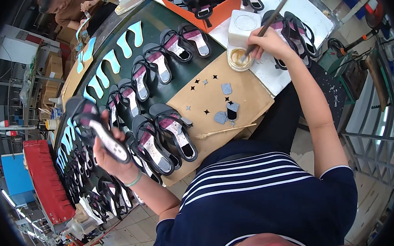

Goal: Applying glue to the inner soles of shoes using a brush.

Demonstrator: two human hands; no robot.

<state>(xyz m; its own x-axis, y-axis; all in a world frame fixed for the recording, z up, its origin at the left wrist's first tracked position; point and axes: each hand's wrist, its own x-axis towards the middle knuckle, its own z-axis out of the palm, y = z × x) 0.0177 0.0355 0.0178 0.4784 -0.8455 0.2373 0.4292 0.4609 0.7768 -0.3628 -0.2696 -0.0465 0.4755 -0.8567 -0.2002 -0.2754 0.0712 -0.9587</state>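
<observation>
My left hand [113, 163] is closed around a black strappy sandal [109, 137], raised off the table at the left with its white and purple insole showing. In my right hand [270, 43] is a brush [275, 16] with a long dark handle. Its tip points down into a small round jar [240, 66] of pale, yellowish, glue-like paste. A white plastic container [244, 23] stands just behind the jar. Small grey patches [226, 89] and tiny star-shaped pieces lie on a brown cardboard sheet [261, 98] in front of me, with a thin stick [227, 131] near its front edge.
More sandals [174, 129] stand in rows on the dark green table [108, 35], beside pale-blue-edged curved pieces [110, 61]. An orange box [225, 9] of sandals sits at the back. Sandals [293, 31] also stand right of my right hand. Another person [68, 13] sits at the far left.
</observation>
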